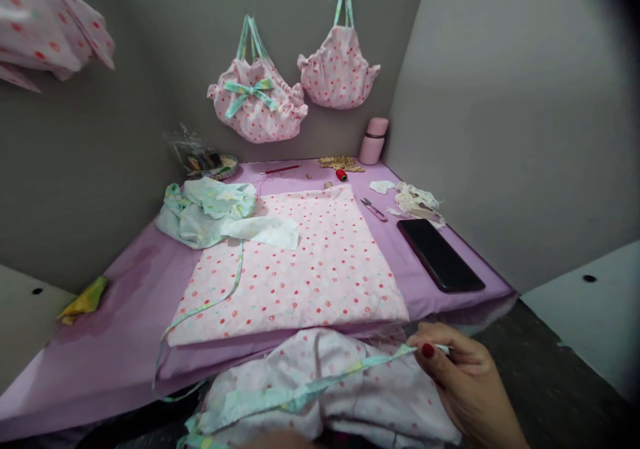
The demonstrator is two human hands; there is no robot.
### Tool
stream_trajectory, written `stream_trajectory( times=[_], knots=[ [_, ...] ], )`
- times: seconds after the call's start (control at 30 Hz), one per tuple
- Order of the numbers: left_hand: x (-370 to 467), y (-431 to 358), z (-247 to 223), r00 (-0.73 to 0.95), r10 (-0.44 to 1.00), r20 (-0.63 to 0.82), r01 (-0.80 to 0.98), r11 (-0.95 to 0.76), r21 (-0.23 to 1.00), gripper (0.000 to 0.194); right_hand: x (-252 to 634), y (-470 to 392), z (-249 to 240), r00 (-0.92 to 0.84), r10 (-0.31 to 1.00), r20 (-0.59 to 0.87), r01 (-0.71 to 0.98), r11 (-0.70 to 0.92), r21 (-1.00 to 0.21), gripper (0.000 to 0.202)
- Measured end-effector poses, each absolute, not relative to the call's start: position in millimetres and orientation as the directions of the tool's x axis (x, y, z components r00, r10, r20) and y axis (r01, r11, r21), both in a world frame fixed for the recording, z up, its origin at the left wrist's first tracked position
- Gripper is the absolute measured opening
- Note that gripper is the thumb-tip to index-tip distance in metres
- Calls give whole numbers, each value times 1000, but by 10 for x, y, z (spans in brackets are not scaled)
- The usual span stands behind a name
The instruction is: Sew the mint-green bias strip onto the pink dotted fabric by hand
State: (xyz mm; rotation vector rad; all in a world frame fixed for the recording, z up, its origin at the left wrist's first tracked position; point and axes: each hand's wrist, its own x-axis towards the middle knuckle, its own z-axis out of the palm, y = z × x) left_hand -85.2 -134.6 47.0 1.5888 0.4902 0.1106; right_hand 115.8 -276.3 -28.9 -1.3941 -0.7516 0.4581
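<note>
My right hand [463, 375] is closed, thumb and fingers pinching the end of a mint-green fabric strip [310, 392]. This strip runs leftward over a pink dotted cloth [320, 352] bunched below the table's front edge. Of my left hand [280, 440] only a blurred sliver shows at the bottom edge, low over the bunched cloth; its fingers are hidden. Just beyond lies a flat piece of pink fabric with red dots [305, 282]. A crumpled pale green cloth [200, 215] rests on its far left corner, and a thin green cord [235, 282] trails across it.
On the purple-covered table [130, 302] lie a phone [440, 255], thread snips [374, 210], a red thread spool [341, 175] and cream scraps [417, 200]. A pink flask [374, 141] stands at the back. Two dotted cloth pouches [257, 112] hang on the wall.
</note>
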Motion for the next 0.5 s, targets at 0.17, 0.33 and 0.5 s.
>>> stream_trajectory(
  times=[0.17,0.33,0.5],
  knots=[
    [-666,-1216,302,903,405,-142,226,-166,960,18,1144,-2758,-261,676,706,213,137,163,-977,5],
    [-581,-1235,0,913,312,-263,306,-99,947,26,1148,-2737,-257,659,717,226,146,173,-974,6],
    [-592,-1215,-53,923,233,-305,303,49,952,31,1140,-2740,-259,661,718,218,156,152,-976,7]
  ],
)
